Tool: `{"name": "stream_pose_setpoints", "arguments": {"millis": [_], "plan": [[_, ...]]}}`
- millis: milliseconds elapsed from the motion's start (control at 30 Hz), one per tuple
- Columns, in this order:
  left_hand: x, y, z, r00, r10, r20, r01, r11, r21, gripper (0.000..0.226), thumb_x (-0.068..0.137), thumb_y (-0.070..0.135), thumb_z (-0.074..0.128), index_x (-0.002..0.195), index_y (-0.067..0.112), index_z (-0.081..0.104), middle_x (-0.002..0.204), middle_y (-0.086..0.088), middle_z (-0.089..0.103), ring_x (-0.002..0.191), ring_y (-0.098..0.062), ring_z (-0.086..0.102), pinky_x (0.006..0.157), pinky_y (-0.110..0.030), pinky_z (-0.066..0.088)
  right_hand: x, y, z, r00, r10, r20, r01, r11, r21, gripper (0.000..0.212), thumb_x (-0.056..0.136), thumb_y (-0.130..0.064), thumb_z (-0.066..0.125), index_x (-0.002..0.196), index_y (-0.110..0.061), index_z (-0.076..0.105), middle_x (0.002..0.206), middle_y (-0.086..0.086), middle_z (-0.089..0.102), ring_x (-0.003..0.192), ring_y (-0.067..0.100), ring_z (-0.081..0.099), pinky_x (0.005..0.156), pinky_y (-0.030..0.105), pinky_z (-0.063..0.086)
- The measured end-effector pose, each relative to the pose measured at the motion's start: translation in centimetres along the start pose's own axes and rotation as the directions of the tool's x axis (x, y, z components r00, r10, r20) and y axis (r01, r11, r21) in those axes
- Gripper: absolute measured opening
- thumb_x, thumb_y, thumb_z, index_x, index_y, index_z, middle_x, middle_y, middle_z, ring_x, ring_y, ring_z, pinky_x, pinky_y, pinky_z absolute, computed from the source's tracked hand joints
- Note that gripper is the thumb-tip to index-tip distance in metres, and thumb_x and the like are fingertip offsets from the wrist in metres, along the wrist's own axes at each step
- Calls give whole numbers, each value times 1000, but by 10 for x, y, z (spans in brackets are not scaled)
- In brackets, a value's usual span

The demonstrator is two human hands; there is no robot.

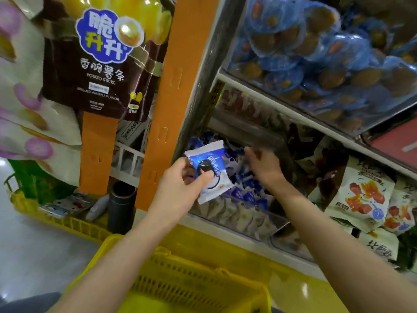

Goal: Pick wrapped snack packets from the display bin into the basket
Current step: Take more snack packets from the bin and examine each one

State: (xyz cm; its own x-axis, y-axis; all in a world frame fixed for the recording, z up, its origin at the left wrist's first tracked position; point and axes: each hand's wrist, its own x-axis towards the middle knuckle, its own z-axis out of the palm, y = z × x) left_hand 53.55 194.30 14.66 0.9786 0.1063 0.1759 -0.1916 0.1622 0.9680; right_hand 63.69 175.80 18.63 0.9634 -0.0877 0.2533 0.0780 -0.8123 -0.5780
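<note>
Shelf rack: its orange upright (pixel 171 86) stands left of centre, and stocked tiers fill the right and far side.
Basket (pixel 185 285): yellow mesh, nearest of all at the bottom, just under the left forearm. No contents can be made out from here.
Display bin (pixel 248 231): a clear-fronted tray on the low tier, beyond the basket and right of the upright.
Snack packets (pixel 246 190): a loose blue-and-white heap in the far part of the bin, with paler packets stacked against its near wall.
Right hand (pixel 264 166): reaches over the heap with its back to the camera. The fingers are blurred, so I cannot tell whether they grip anything.
Left hand (pixel 180 184): raised at the bin's left edge, thumb and fingers pinching one packet.
Held packet (pixel 209 163): white with a blue panel and a dark ring, lifted clear above the heap and not yet in the basket.
Step in hand: probably carrying this packet to the basket while the right hand picks out another.
Doing it well: bring the left hand back and down over the basket's open top before letting go. Keep the pinch on the packet's body, since the wrapper looks slippery. The right hand should take a top packet so the heap stays put.
</note>
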Motion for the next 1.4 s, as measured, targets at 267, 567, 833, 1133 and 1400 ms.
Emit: {"name": "stream_pose_setpoints", "arguments": {"millis": [267,567,833,1133,1400], "plan": [[5,-4,-8,998,-3,60,2,1000,30,24,83,21,66,105,24,58,97,12,66,84,11,60,62,-4,46,68,33,33,959,231,166,-209,968,-140,34,93,-34,53,108,-3,56,108,16,59,86,29,61,74,27,47],[7,-3,-7,999,-38,37,37,999,15,22,83,21,66,101,29,58,97,11,67,88,1,64,70,-11,51,68,47,41,941,261,216,-279,958,58,37,88,-8,60,122,4,51,110,22,57,81,21,56,48,13,49],[2,-6,1,998,-40,53,38,998,48,22,84,22,65,106,23,59,96,9,67,82,6,63,64,-9,49,50,26,17,978,139,153,-104,971,-215,31,98,-28,42,114,-7,58,114,16,61,97,24,58,85,29,43],[-4,-3,16,993,8,117,-22,993,117,20,88,23,60,108,26,59,100,13,66,91,5,62,77,-12,50,-88,-34,-18,891,-258,374,69,890,450,15,94,-25,51,103,-24,63,96,-13,71,92,1,65,77,13,49],[-6,0,15,959,205,197,-280,793,540,33,94,32,47,127,31,44,107,19,53,98,6,48,84,-10,37,-79,-12,-35,964,86,252,-203,850,486,14,90,-23,58,102,-18,63,96,2,72,83,12,69,72,23,55]]}}
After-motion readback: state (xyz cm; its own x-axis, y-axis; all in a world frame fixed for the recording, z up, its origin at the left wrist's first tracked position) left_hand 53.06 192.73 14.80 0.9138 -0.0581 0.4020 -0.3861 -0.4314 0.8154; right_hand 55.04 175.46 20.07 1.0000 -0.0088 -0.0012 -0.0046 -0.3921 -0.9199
